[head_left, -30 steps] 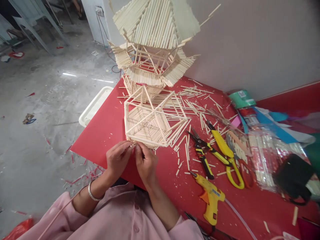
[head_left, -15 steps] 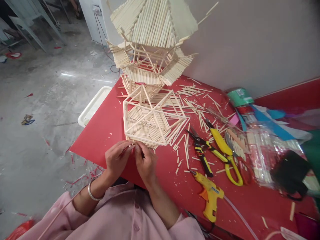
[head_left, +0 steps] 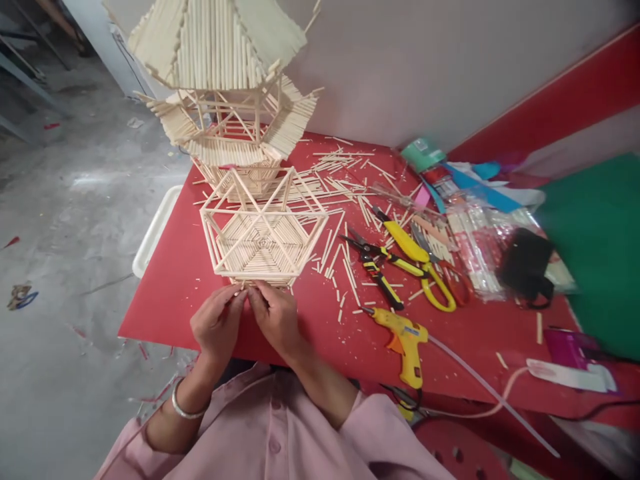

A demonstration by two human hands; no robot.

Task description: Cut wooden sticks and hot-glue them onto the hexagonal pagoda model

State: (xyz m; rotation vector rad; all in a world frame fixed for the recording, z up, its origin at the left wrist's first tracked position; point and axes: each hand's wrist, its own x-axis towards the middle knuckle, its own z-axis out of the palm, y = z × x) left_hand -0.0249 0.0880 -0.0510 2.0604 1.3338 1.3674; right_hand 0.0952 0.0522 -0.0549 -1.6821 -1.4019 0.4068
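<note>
The left hand (head_left: pixel 216 325) and the right hand (head_left: pixel 276 317) are pinched nearly closed, fingertips adjacent, on a small stick piece (head_left: pixel 239 291); whether it is joined to the frame cannot be told. The hexagonal stick frame (head_left: pixel 263 243) lies directly beyond the fingertips, wider span running crosswise, its centre offset toward the right hand, which is nearer.

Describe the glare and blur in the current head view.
Head view: pale glare on the floor, shine on the plastic packets; same view: top-left corner soft and dim, and the pale bit at the fingertips of the left hand too small to make out.
</note>
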